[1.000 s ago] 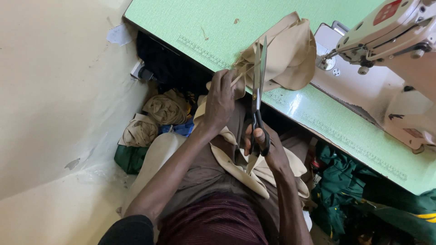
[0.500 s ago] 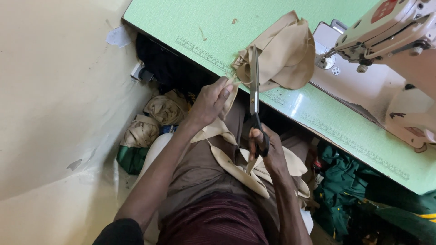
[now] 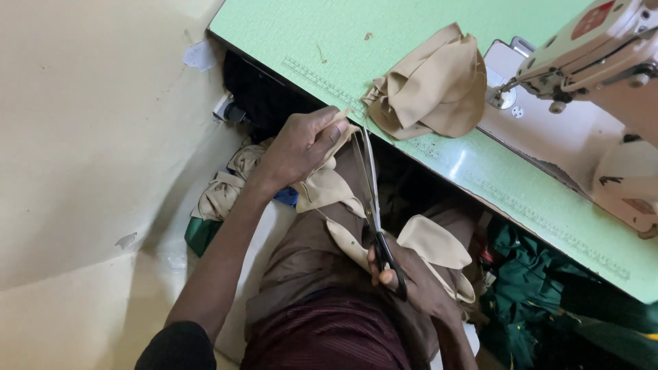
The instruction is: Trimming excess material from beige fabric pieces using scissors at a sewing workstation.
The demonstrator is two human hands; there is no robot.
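Our right hand (image 3: 404, 274) grips black-handled scissors (image 3: 375, 219), its palm hidden beneath them. Our left hand (image 3: 301, 147) pinches the tan fabric strip (image 3: 329, 185) just left of the blades; since half a second ago it has dropped below the table edge (image 3: 425, 157).

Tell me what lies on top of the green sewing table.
On the green table lies a bunched tan cloth beside the sewing machine, plus small scraps. Whatever is under the cloth is covered.
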